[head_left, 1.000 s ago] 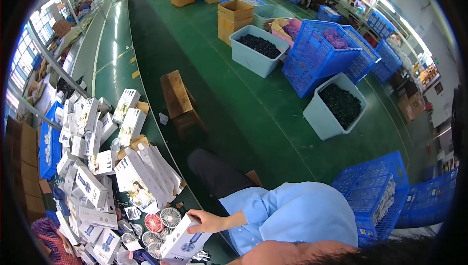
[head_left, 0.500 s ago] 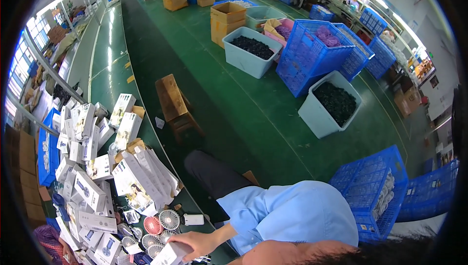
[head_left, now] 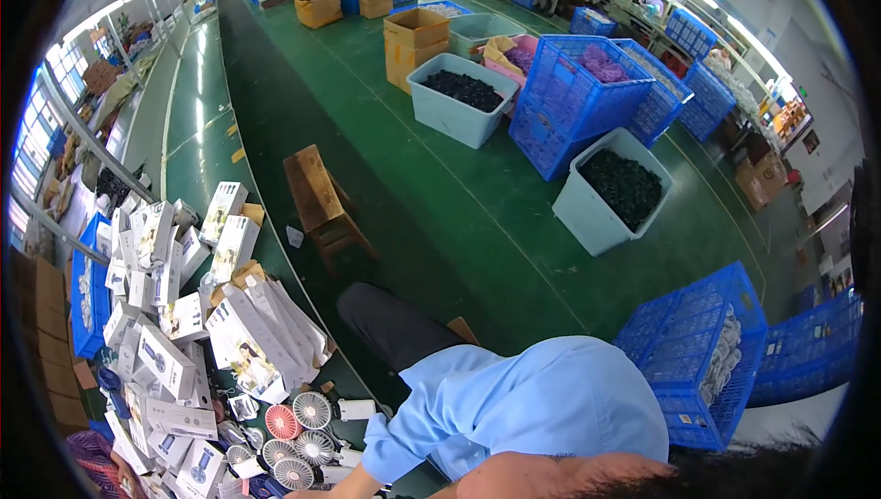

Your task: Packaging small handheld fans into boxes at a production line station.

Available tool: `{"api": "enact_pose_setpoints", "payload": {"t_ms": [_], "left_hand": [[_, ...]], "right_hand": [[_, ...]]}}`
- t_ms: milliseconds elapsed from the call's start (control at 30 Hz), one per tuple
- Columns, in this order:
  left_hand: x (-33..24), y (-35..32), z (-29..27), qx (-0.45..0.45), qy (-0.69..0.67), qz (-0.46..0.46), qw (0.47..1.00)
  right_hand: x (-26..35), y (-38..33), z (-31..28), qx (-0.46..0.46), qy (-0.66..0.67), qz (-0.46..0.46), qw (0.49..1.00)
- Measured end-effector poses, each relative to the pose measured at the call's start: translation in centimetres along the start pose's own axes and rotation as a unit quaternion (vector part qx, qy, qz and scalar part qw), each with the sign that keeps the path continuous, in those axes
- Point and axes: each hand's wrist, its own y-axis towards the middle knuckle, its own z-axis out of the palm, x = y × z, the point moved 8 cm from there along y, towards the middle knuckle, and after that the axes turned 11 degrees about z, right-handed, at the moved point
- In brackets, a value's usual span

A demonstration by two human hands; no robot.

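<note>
My left forearm [head_left: 341, 483] reaches out of a light blue sleeve [head_left: 404, 439] toward the lower left. My left hand [head_left: 305, 493] is cut off by the bottom edge, so its grip is hidden. It lies beside several small round fans, one red [head_left: 283, 422] and the others white [head_left: 313, 410], on the green bench. A small white cylinder [head_left: 356, 409] lies just right of the fans. A heap of white product boxes [head_left: 188, 316] covers the bench to the left. My right hand is out of view.
A wooden stool [head_left: 317, 194] stands on the green floor ahead. Two pale tubs of dark parts [head_left: 463, 100] [head_left: 617, 189], blue plastic crates [head_left: 587, 95] [head_left: 702, 352] and cardboard boxes [head_left: 415, 38] fill the right side.
My left hand, which held a white box one second ago, has dropped toward the bottom edge and is almost out of the picture. The view has tilted slightly.
</note>
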Motion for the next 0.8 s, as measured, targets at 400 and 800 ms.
{"api": "enact_pose_setpoints", "payload": {"t_ms": [400, 800], "left_hand": [[-0.8, -0.6, 0.2, 0.017, -0.022, 0.025, 0.999], [-1.8, -0.7, 1.4, 0.048, -0.046, 0.060, 0.996]], "right_hand": [[1.2, 1.1, 2.8, -0.057, -0.029, -0.100, 0.993], [-0.2, 0.6, 1.7, -0.038, 0.004, -0.043, 0.998]]}}
